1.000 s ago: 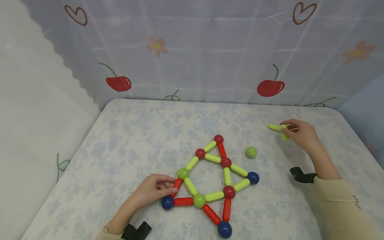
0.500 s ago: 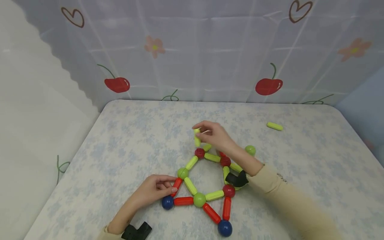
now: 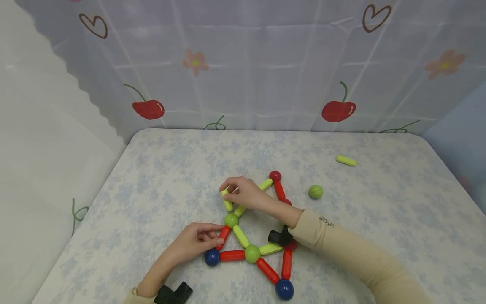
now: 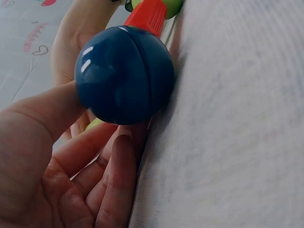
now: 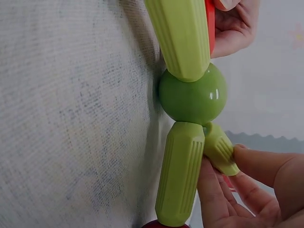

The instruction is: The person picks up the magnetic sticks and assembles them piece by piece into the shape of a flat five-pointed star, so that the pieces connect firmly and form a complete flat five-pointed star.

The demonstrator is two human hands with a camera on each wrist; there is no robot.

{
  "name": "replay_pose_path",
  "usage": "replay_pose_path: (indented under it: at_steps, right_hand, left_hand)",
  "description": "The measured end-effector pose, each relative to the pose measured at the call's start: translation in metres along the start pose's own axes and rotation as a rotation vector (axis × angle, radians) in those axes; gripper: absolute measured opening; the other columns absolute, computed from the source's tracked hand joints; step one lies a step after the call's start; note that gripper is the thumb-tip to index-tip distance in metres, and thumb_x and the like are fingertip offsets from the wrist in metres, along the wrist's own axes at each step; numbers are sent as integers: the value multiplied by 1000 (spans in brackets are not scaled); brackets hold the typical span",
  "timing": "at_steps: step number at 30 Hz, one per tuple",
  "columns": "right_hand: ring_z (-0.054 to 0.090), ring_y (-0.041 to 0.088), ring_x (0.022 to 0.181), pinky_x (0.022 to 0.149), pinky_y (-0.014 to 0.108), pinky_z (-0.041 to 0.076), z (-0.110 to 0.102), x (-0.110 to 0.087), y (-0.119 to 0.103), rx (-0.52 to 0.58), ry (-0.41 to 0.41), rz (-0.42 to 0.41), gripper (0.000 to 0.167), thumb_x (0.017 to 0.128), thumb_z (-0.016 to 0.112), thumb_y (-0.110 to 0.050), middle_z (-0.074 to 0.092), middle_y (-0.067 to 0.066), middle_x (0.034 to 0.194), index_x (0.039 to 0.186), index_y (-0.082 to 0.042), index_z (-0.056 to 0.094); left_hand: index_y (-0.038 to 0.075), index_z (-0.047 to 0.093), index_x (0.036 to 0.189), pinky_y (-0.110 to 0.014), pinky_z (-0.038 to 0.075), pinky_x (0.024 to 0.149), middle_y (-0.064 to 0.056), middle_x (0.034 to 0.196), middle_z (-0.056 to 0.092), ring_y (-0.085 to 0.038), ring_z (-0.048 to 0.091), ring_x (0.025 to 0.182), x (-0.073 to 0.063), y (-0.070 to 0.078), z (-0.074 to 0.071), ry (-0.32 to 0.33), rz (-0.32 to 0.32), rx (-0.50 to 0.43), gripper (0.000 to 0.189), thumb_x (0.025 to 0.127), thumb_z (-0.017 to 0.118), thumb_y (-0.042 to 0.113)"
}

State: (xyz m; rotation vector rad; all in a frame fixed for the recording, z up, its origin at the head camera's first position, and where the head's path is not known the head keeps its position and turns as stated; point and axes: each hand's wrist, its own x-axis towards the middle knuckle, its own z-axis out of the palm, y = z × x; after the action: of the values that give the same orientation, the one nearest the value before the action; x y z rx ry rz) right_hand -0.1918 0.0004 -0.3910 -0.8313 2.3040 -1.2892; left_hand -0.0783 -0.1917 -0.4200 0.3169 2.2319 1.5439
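Observation:
My right hand (image 3: 243, 193) pinches a yellow-green magnetic rod (image 5: 221, 151) between thumb and fingers. In the right wrist view the rod's end is right at a green ball (image 5: 194, 95), beside another yellow-green rod (image 5: 179, 173) on that ball. My left hand (image 3: 197, 240) pinches a red rod (image 3: 223, 237) between the green ball and a blue ball (image 4: 124, 75). These belong to a flat frame of rods and balls on the table, with a second green ball (image 3: 252, 253) at its near side. The right forearm hides part of the frame.
A loose yellow-green rod (image 3: 346, 161) and a loose green ball (image 3: 315, 191) lie right of the frame. At the frame's far tip is a red ball (image 3: 275, 176), at its near tip a blue ball (image 3: 284, 289). A printed curtain (image 3: 243, 84) hangs behind the table.
My right hand has carried one yellow-green rod from the far right, over the frame, to the green ball at left. The other rod stayed behind. My left hand has kept its place.

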Motion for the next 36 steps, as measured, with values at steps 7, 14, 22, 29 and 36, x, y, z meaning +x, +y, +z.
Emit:
replay_pose_path:
  at_steps: [7, 14, 22, 29, 36]
  right_hand:
    - [59, 11, 71, 61, 23, 49, 3, 1, 1, -20, -45, 14, 17, 88, 66, -7, 61, 2, 85, 105, -3, 66]
    - [58, 10, 70, 61, 23, 48, 3, 2, 0, -55, -63, 3, 17, 89, 65, -8, 62, 2, 85, 105, -3, 66]
    - [58, 12, 74, 62, 21, 46, 2, 4, -3, -160, -104, -12, 17, 89, 65, -9, 64, 4, 88, 105, -4, 66]
    - [60, 16, 85, 70, 23, 48, -3, 3, -1, -218, -122, -9, 20, 92, 61, -12, 65, 4, 96, 111, -6, 66]
    - [60, 20, 94, 76, 28, 49, -40, -21, -3, -156, -53, -112, 25, 94, 58, -13, 64, 7, 105, 117, -4, 63]
  left_hand:
    - [-4, 61, 119, -24, 45, 55, -3, 85, 63, -15, 60, 65, 0, 0, 1, 9, 0, 15, 38, 87, 68, 16]
    - [-6, 58, 122, -23, 45, 54, -4, 88, 64, -15, 60, 65, 0, 1, 2, 16, 0, -1, 42, 87, 69, 15]
    - [-5, 50, 131, -24, 46, 54, -8, 96, 62, -16, 60, 62, 0, 2, 2, 27, 24, -8, 52, 87, 69, 14]
    - [12, 27, 148, -27, 50, 58, -19, 133, 43, -18, 64, 70, 2, -2, 4, 39, 135, -18, 74, 87, 68, 11]
    - [17, 35, 146, -29, 51, 58, -15, 141, 38, -18, 61, 70, 3, -6, 4, -3, 125, -24, 66, 88, 67, 12]
